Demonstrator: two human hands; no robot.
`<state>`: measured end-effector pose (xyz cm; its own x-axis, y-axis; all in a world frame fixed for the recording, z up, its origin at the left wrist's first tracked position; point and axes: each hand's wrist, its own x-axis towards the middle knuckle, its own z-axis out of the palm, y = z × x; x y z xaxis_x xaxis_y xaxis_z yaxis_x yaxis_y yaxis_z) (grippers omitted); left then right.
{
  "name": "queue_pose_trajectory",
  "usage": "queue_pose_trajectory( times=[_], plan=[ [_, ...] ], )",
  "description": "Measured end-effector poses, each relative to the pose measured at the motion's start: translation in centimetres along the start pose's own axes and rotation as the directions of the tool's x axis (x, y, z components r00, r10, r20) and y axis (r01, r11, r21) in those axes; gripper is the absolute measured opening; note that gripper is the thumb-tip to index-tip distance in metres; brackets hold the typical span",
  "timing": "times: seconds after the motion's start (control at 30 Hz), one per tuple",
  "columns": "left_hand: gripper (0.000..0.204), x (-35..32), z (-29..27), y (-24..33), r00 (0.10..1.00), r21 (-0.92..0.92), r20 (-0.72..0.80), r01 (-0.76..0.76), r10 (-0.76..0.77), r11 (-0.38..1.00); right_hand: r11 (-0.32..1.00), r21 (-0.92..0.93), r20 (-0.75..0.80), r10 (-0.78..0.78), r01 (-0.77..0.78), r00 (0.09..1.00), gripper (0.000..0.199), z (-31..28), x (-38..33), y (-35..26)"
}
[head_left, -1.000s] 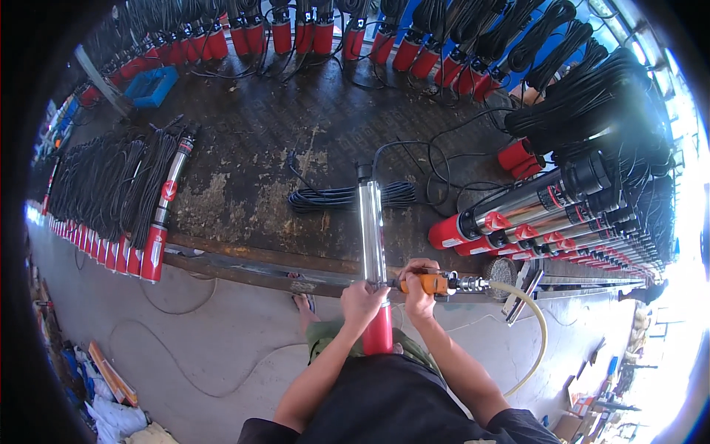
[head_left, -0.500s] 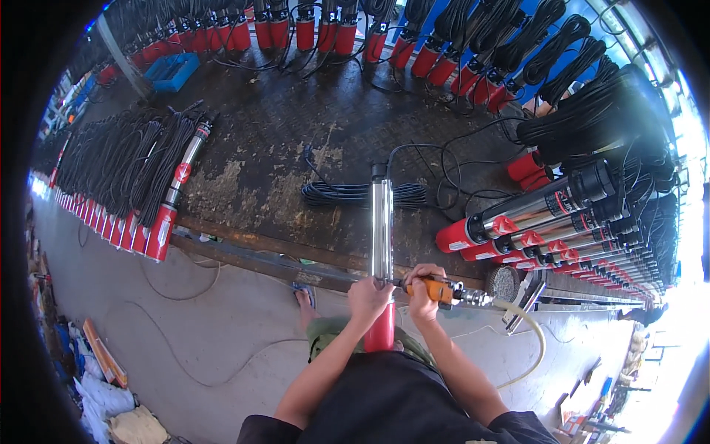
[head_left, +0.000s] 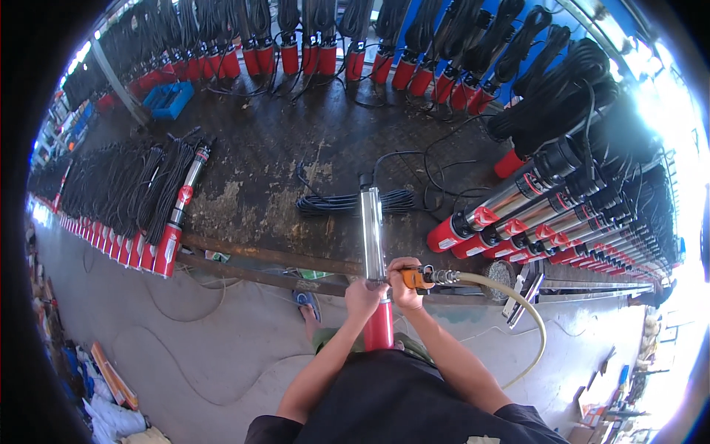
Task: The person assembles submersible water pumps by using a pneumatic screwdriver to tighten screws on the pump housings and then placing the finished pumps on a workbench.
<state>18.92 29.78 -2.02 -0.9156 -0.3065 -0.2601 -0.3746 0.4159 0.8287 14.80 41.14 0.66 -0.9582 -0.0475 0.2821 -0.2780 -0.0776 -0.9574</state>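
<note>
Dark, stained workshop platform (head_left: 281, 170) fills the upper half of the frame, edged by a rusty steel rail (head_left: 259, 259); pale concrete floor (head_left: 185, 348) lies below it.

We see one long cylindrical pump with a polished steel body and red plastic base (head_left: 373, 244) at centre frame. Its steel section is smooth and mirror-bright, its lower end glossy red, its top capped in dark grey. Long axis runs nearly vertical in the picture: red end at lower centre toward us, dark cap pointing to the upper centre, out over the platform. It crosses the rail and rests there.

Our left hand (head_left: 364, 297) is wrapped closed around the pump where steel meets red. Our right hand (head_left: 403, 285) is closed around an orange-bodied air tool (head_left: 416, 278) pressed sideways against the pump, just right of it. A cream rubber hose (head_left: 518, 303) loops from the tool's metal fitting toward the lower right.

A bundle of black cable (head_left: 347, 201) lies behind the pump, its lead running to the dark cap.

Matching steel-and-red pumps (head_left: 532, 203) lie stacked at right, more stand along the top edge (head_left: 318, 55) and at left (head_left: 148, 200), each with coiled black cable. A blue plastic crate (head_left: 168, 98) sits upper left.
</note>
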Motion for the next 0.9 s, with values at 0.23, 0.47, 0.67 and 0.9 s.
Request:
queue_pose_trajectory(
  times=[0.23, 0.47, 0.67, 0.9],
  plan=[
    [0.015, -0.4, -1.7, -4.2, 0.904, -0.799, 0.256, 0.397, -0.342, 0.452, 0.991, 0.108, -0.127, 0.092, -0.079, 0.988, 0.018, 0.5, 0.2, -1.8],
    [0.011, -3.2, -3.8, 0.5, 0.864, -0.82, 0.414, 0.491, -0.286, 0.295, 0.963, 0.267, -0.203, 0.098, -0.041, 0.974, 0.024, -0.1, -2.4, -7.3],
    [0.014, -2.8, -3.8, -0.8, 0.724, -0.723, 0.683, 0.689, -0.098, 0.054, 0.887, 0.461, -0.349, 0.216, -0.034, 0.912, 0.028, -0.1, -3.1, -8.4],
    [0.019, -2.7, -4.4, 3.1, 0.722, -0.711, 0.676, 0.692, -0.146, 0.127, 0.85, 0.526, -0.463, 0.251, 0.035, 0.85, 0.025, -0.8, -2.3, -8.3]
  ],
)
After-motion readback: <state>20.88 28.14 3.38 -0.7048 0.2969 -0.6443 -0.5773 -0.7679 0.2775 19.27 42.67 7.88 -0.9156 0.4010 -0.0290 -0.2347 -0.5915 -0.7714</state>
